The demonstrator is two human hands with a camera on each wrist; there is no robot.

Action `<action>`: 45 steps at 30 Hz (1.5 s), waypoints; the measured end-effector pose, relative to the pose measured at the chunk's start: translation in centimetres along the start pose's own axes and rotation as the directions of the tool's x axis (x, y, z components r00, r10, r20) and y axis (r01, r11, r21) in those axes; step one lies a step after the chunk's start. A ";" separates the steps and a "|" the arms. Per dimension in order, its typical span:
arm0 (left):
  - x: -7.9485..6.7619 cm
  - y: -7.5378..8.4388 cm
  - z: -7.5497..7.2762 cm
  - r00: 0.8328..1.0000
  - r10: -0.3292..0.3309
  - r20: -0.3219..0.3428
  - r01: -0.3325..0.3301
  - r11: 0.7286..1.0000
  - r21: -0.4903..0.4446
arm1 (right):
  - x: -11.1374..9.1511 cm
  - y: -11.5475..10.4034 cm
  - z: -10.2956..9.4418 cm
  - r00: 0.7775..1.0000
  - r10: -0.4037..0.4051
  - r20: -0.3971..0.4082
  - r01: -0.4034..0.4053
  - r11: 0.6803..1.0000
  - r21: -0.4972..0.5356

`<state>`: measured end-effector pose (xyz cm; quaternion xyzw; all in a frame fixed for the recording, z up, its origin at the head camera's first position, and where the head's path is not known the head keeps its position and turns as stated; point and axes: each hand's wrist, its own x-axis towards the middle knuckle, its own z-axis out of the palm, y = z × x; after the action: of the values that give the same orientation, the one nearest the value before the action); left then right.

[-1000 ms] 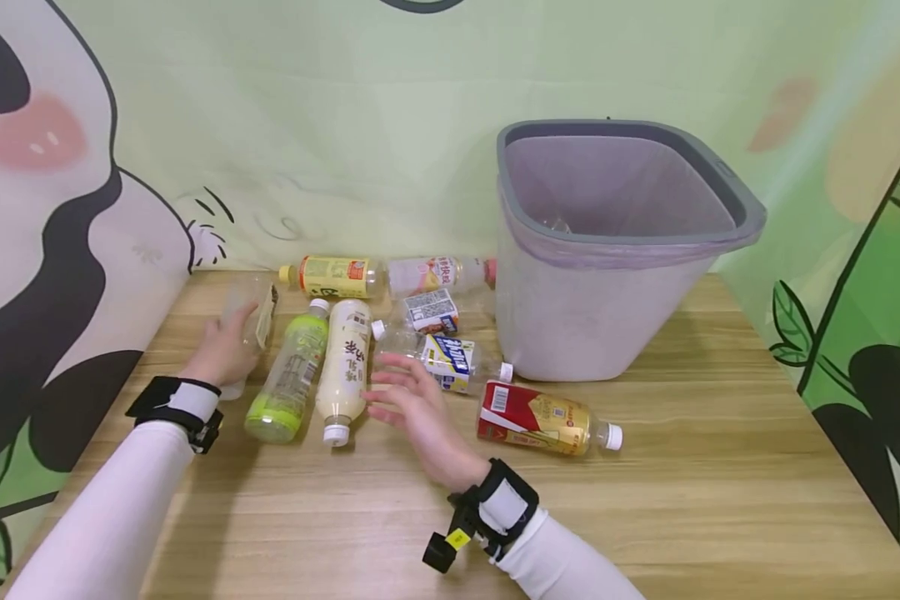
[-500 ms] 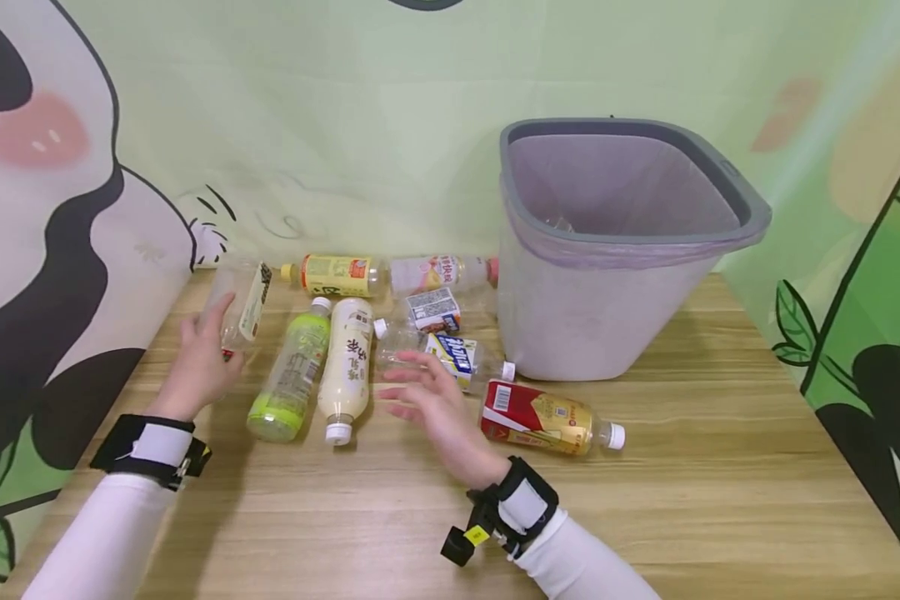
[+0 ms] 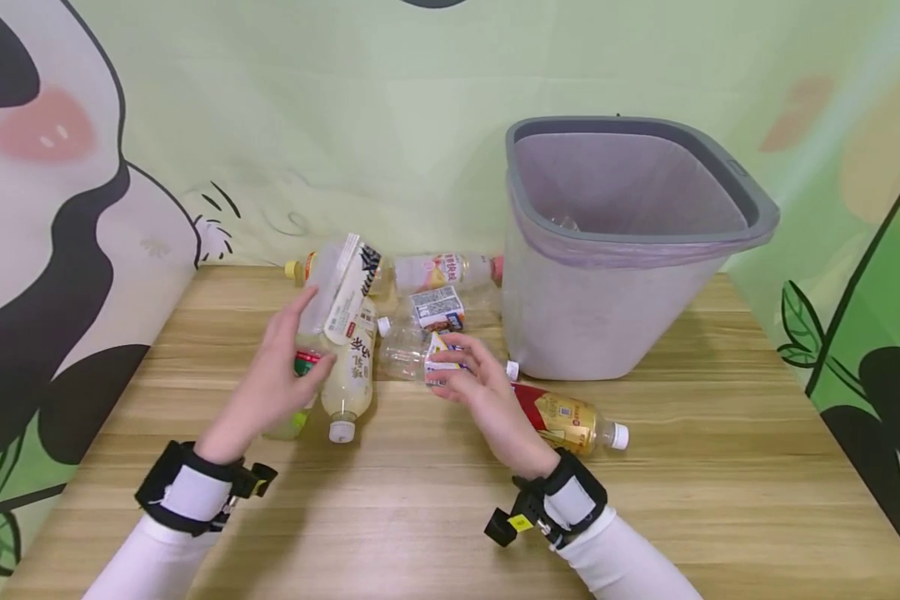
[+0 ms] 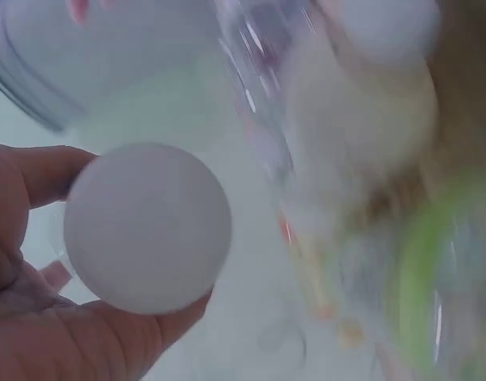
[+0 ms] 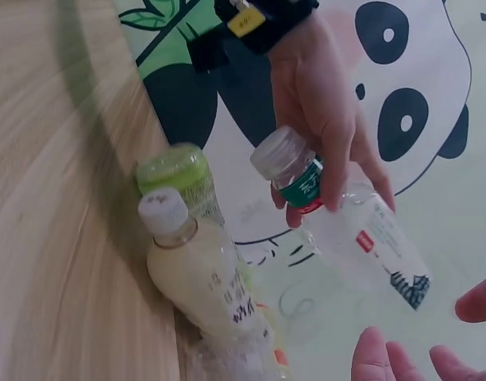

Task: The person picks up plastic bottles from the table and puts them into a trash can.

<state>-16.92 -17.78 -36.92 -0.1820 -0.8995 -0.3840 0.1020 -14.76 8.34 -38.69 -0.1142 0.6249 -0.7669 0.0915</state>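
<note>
Dropping the clear bottle [image 3: 336, 300] seemed a risk, since its smooth side might have slipped in a loose grip. It was in the curled fingers of your left hand [image 3: 266, 387], left of the bin [image 3: 570, 312]. Your right hand [image 3: 498, 408], nearer the bin, held nothing, its fingers loosely apart.

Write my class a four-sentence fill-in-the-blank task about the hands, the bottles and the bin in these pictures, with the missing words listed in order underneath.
1. The person's ____ hand grips the raised clear bottle.
2. The other hand holds ____.
3. The cap of the cream bottle is coloured ____.
4. In the head view, the bin stands to the ____ of the cream bottle.

Missing words: left; nothing; white; right.
</note>
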 end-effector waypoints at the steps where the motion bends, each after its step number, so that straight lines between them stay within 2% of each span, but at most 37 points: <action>1: -0.1 0.5 0.7 1.000 0.013 0.012 -0.013 0.999 -0.031 | 0.0 -0.1 -0.2 1.000 -0.006 -0.006 0.006 1.000 -0.011; 4: -0.7 1.8 2.7 0.997 0.006 0.077 0.008 0.985 -0.173 | -0.1 -0.3 -0.8 1.000 -0.018 -0.014 0.017 0.999 -0.045; 9: -1.9 3.6 5.3 0.975 -0.083 0.204 0.156 0.915 -0.373 | -0.1 -0.2 -1.5 1.000 -0.018 -0.004 0.017 0.992 -0.128; 14: -2.4 4.7 6.9 0.956 -0.129 0.265 0.241 0.861 -0.448 | -0.3 -0.2 -1.8 1.000 -0.020 -0.001 0.020 0.985 -0.174; 19: -2.4 5.3 7.9 0.954 -0.100 0.281 0.239 0.822 -0.517 | -0.5 -0.1 -2.1 1.000 -0.025 0.015 0.027 0.988 -0.151; 22: -2.4 5.6 8.3 0.950 -0.080 0.302 0.240 0.806 -0.541 | -0.6 -0.1 -2.2 0.999 -0.028 0.018 0.030 0.984 -0.176; 25: -2.4 5.8 8.7 0.940 -0.074 0.332 0.248 0.819 -0.518 | -0.7 -0.1 -2.3 1.000 -0.023 0.020 0.027 0.975 -0.220; 28: -2.4 6.1 9.0 0.936 -0.072 0.344 0.236 0.855 -0.461 | -0.8 -0.1 -2.5 1.000 -0.022 0.022 0.027 0.960 -0.277; 33: -2.5 6.2 8.9 0.949 -0.052 0.311 0.169 0.916 -0.364 | -0.8 0.0 -3.0 0.997 -0.045 0.063 0.064 0.941 -0.332; 37: -2.5 6.3 8.6 0.960 -0.030 0.280 0.115 0.949 -0.292 | -0.7 0.1 -3.4 0.989 -0.077 0.130 0.121 0.918 -0.378; 40: -2.5 6.2 8.5 0.964 -0.011 0.267 0.085 0.961 -0.265 | -0.6 0.2 -3.7 0.977 -0.101 0.190 0.170 0.904 -0.392; 45: -2.4 5.8 8.2 0.975 0.015 0.223 0.037 0.974 -0.224 | -0.6 -0.1 -4.0 0.962 -0.118 0.247 0.206 0.906 -0.369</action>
<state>-12.71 -8.66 -39.51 -0.2293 -0.8565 -0.4618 -0.0233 -15.32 12.33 -39.38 -0.2657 0.7397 -0.6142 0.0707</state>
